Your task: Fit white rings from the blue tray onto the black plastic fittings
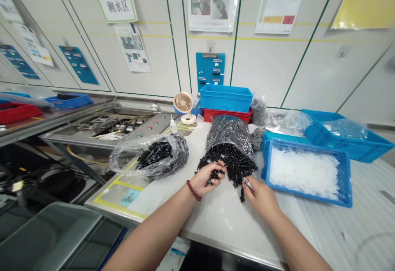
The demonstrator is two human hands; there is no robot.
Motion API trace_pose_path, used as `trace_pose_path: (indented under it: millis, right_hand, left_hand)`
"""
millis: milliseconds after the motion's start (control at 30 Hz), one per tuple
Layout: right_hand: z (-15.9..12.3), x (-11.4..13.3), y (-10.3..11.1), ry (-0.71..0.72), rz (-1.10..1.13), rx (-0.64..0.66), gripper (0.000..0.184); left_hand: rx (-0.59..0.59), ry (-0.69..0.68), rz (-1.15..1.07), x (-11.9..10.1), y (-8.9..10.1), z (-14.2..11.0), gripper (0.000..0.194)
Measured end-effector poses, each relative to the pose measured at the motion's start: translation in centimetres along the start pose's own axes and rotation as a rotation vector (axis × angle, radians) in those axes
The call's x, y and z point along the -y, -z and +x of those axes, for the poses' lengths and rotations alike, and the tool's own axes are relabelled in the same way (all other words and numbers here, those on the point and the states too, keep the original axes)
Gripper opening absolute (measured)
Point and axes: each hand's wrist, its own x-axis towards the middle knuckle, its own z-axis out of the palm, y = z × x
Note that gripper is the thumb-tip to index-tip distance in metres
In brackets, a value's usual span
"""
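At the white workbench [226, 225], your left hand [206, 179], a red beaded bracelet [194, 190] on its wrist, is curled shut around a few slim black plastic parts [219, 172], at the near edge of a heap of the same parts [230, 164]. Your right hand [261, 197] sits just beside the heap, thumb and fingers pinched together on a silver-tipped part [248, 184]. Its long axis runs diagonally, with the tip pointing up and left toward the heap. Parts in the heap lie every which way, and one black part [242, 195] sticks downward near your right hand. They spill from the mouth of a clear plastic bag [230, 133] behind them. To your left lies a second bag of black parts [151, 156]. To your right, a blue tray [308, 149] holds white material [304, 172]. Farther back, a blue crate [226, 97] sits on a red crate [226, 115].
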Motion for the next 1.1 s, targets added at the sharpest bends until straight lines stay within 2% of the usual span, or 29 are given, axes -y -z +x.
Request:
trace_pose_path:
  millis: [300,467,833,1000,1100]
  right_hand:
    - [0.0,0.0,0.0,-0.011,-0.011,0.02,0.021]
    - [0.0,0.0,0.1,-0.004,0.004,0.02,0.021]
    - [0.1,-0.3,-0.2,0.027,0.008,-0.015,0.023]
    - [0.2,-0.8,-0.3,0.056,0.07,-0.02,0.027]
    - [0.4,-1.1,-0.5,0.063,0.105,-0.022,0.027]
  left_hand:
    - [-0.025,0.007,-0.078,-0.3,-0.2,-0.1,0.013]
    - [-0.062,-0.043,-0.006,-0.2,-0.6,-0.3,0.018]
    - [0.119,-0.074,0.139,0.0,0.2,0.1,0.028]
    - [0.089,-0.26,0.259,-0.4,-1.0,-1.1,0.04]
    - [-0.029,-0.507,0.299,-2.0,-2.3,-3.9,0.044]
